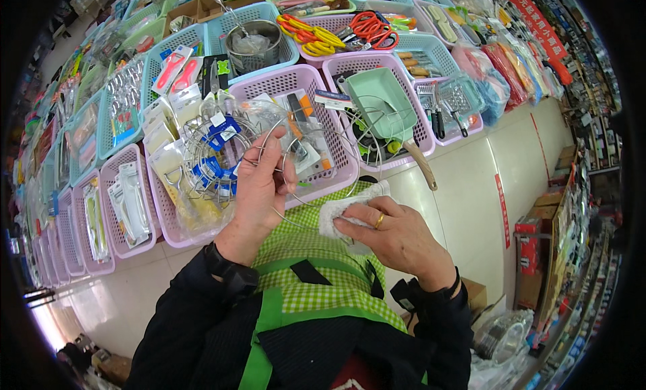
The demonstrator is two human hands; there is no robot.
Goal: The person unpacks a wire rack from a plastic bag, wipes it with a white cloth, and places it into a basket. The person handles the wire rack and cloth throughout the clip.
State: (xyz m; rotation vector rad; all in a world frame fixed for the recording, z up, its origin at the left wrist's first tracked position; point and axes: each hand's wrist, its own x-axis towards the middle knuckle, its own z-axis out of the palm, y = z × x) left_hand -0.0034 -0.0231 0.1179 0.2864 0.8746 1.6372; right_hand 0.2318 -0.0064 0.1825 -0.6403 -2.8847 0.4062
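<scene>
My left hand (265,185) grips a round wire rack (308,216) of thin steel, whose loops spread out above the baskets. With a white cloth (337,208) bunched in its fingers, my right hand (391,228) presses on the rack's lower wire. A gold ring is on one finger of that hand. Left of my left hand, several similar wire racks (194,160) with blue labels lie on a pink basket (169,233). Behind the held rack, a pale green square pan (381,100) with a wood-look handle rests in another pink basket (330,82).
Rows of plastic baskets hold red and yellow scissors (323,36), a steel pot (254,49), peelers and packaged utensils. A green checked apron (323,284) covers my front. Tiled floor (464,188) shows at the right, with cardboard boxes (547,203) and shelves beyond.
</scene>
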